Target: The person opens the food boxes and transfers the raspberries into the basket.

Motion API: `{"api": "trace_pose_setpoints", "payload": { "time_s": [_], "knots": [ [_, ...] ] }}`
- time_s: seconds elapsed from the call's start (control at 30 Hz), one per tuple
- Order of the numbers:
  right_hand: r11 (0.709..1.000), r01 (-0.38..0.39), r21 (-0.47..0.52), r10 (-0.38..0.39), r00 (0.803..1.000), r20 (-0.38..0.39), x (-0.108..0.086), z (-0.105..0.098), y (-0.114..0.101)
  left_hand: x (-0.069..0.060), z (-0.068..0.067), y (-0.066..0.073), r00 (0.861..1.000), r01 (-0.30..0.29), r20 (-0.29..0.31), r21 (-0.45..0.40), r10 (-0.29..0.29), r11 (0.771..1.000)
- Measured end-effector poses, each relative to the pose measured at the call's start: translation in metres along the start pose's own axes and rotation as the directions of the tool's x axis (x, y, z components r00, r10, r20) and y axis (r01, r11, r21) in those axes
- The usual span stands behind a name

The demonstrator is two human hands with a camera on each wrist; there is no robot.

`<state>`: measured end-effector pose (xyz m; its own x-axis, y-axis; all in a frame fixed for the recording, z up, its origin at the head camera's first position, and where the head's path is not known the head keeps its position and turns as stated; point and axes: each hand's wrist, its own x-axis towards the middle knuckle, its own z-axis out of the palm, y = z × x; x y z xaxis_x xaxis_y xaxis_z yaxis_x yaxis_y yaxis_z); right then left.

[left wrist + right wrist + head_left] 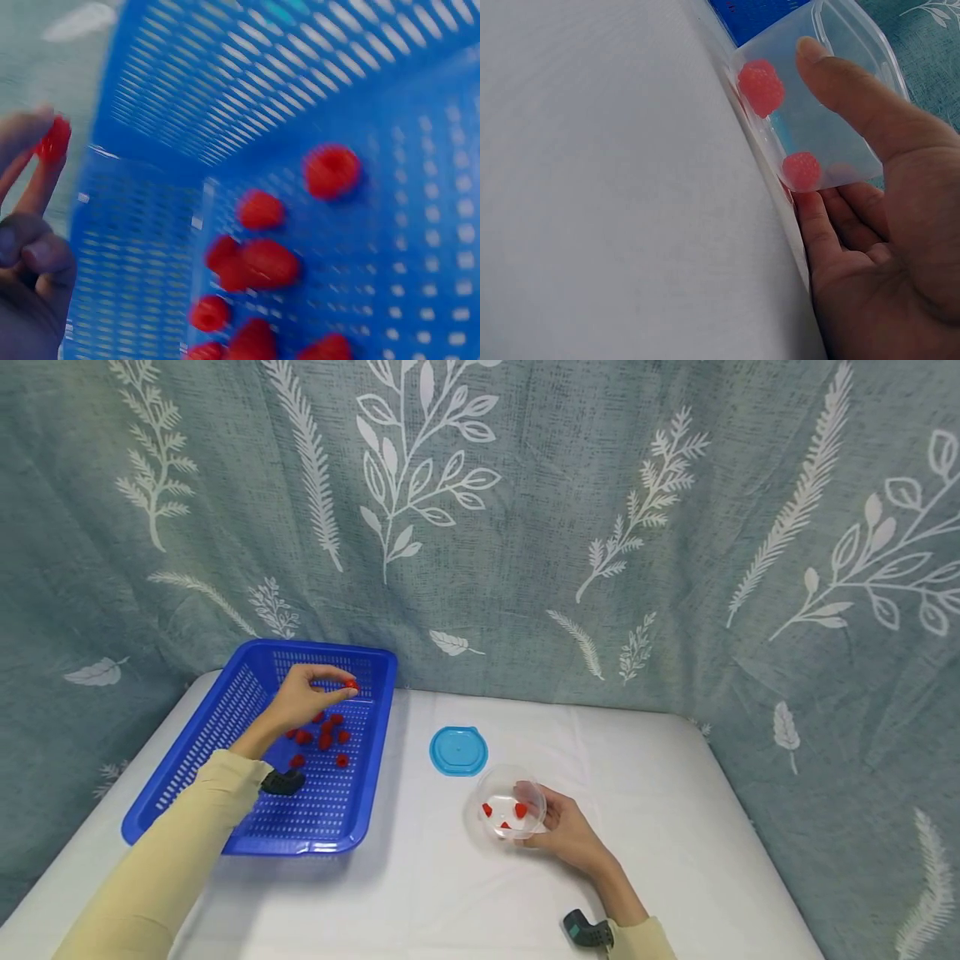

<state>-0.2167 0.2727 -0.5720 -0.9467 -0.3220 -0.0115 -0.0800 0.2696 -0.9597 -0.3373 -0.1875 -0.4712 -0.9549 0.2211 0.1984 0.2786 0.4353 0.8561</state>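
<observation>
Between thumb and fingertips my left hand (303,697) pinches a red raspberry (55,140), raised over the far part of the blue basket (358,793). More raspberries (325,741) lie loose on the basket's floor below that hand. My right hand (566,831) holds a clear plastic cup (832,90) by its side, thumb on one side and fingers at the other, at the white table surface. Inside the cup are a few raspberries (762,88), seen through its wall. The left wrist view is blurred.
A blue lid (459,751) lies flat on the white table (435,893), between the basket and the cup. Behind the table hangs a grey-green curtain (525,527) with white leaf patterns. The basket's raised walls surround the loose raspberries.
</observation>
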Motion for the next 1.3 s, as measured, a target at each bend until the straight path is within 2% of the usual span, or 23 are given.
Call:
{"api": "trace_pose_setpoints", "payload": {
  "time_s": [0.17, 0.33, 0.4, 0.57, 0.77, 0.97, 1.07, 1.2, 1.3],
  "knots": [
    [1.0, 0.009, 0.013, -0.01, 1.0, 0.008, -0.001, 0.0, 0.0, 0.006, 0.01, -0.02, 0.998, 0.051, -0.031, 0.105, -0.048, 0.993],
    [1.0, 0.019, 0.025, -0.019, 1.0, 0.017, -0.001, 0.002, 0.0, 0.007, 0.021, -0.034, 0.997, 0.069, 0.021, 0.133, -0.073, 0.989],
    [0.999, 0.019, 0.028, -0.019, 1.0, 0.017, -0.001, 0.002, 0.0, 0.007, 0.025, -0.038, 0.994, 0.091, 0.049, 0.151, -0.099, 0.984],
    [0.999, 0.022, 0.03, -0.023, 1.0, 0.016, 0.0, 0.002, 0.0, 0.008, 0.032, -0.042, 0.986, 0.145, 0.061, 0.181, -0.158, 0.973],
    [0.999, 0.02, 0.027, -0.02, 1.0, 0.01, 0.0, 0.001, 0.001, 0.011, 0.033, -0.042, 0.988, 0.126, 0.059, 0.207, -0.141, 0.97],
    [0.999, 0.03, 0.03, -0.03, 0.999, 0.014, 0.0, -0.001, 0.001, 0.013, 0.02, -0.03, 0.982, 0.077, 0.151, 0.237, -0.115, 0.968],
    [0.999, 0.03, 0.026, -0.031, 0.999, 0.011, 0.0, -0.001, 0.001, 0.015, 0.01, -0.017, 0.981, 0.018, 0.181, 0.253, -0.066, 0.967],
    [0.999, 0.027, 0.024, -0.027, 1.0, 0.002, -0.001, -0.001, 0.001, 0.017, 0.002, 0.003, 0.98, -0.019, 0.197, 0.236, -0.028, 0.971],
    [0.999, 0.029, 0.027, -0.03, 1.0, 0.008, -0.001, -0.001, 0.001, 0.014, -0.001, 0.017, 0.977, -0.045, 0.215, 0.25, -0.01, 0.967]
  ]
}}
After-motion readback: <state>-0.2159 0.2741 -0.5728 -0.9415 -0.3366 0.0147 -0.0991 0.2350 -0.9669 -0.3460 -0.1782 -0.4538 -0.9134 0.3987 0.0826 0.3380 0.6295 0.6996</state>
